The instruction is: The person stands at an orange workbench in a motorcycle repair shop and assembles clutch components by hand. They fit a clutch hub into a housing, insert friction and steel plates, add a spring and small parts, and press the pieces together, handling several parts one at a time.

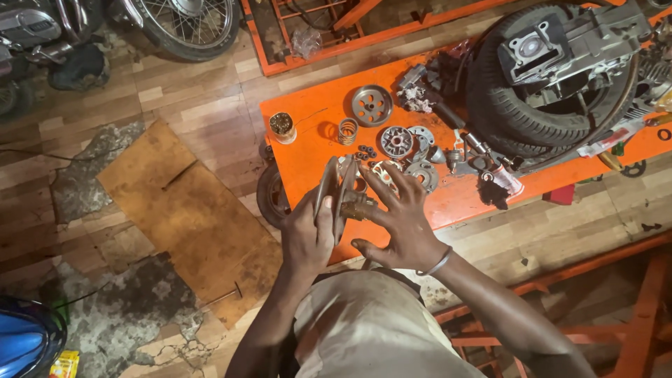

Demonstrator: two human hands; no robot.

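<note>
**Pulley halves held edge-on above the desk**

Pulley halves (pixel 334 187), two grey metal discs seen edge-on with a brass-coloured hub (pixel 358 208) between them, were held just over the near edge of the orange desk (pixel 308 119). The left hand (pixel 308 238) was wrapped round the discs from below, its fingers closed on their rims. The right hand (pixel 404 218) was spread wide, its fingers (pixel 378 183) laid against the hub side rather than gripping. For the step to be done well, it was judged that the discs should be kept parallel and the hub square, with pressure applied evenly. Loose parts were spread behind: a coil spring (pixel 348 131), a drilled round plate (pixel 372 104), a small canister (pixel 283 127), and a tyre (pixel 518 112) carrying an engine casing (pixel 567 45).
</note>
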